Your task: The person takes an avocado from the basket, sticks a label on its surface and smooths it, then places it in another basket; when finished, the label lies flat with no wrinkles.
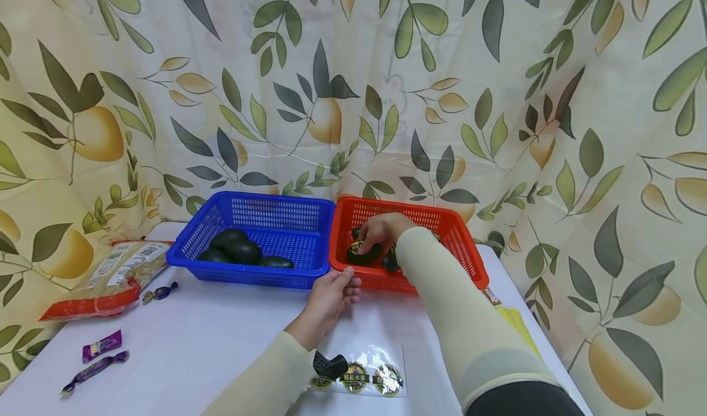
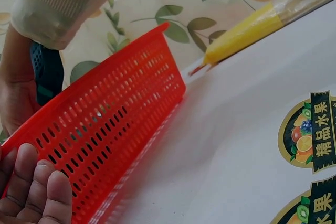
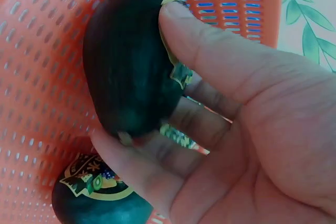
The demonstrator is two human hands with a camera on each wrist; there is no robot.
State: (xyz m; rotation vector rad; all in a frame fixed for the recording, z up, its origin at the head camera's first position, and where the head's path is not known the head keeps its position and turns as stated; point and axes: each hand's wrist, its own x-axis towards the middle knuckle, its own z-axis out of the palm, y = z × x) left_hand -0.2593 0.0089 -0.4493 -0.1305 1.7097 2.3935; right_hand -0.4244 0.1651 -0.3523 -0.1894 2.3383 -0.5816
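Note:
Inside the red basket (image 1: 453, 219), my right hand (image 1: 386, 229) grips a dark green avocado (image 3: 131, 61) between thumb and fingers. A fruit sticker shows partly under the thumb in the right wrist view. Another avocado (image 3: 105, 208) with a round gold-edged sticker lies below it in the basket. My left hand (image 1: 331, 299) is at the basket's front near corner, fingers curled against the outer wall and thumb at the rim. Several avocados (image 1: 243, 251) lie in the left part of the blue basket (image 1: 298, 210). A clear sheet with round fruit stickers (image 1: 355, 376) lies on the table.
Left of the blue basket are a red-and-clear food bag (image 1: 118, 275) and a dark wrapped candy (image 1: 160, 293). Two purple candies (image 1: 102, 346) lie nearer. A yellow packet (image 1: 519, 327) is at the right table edge. A patterned curtain (image 1: 353, 97) hangs behind.

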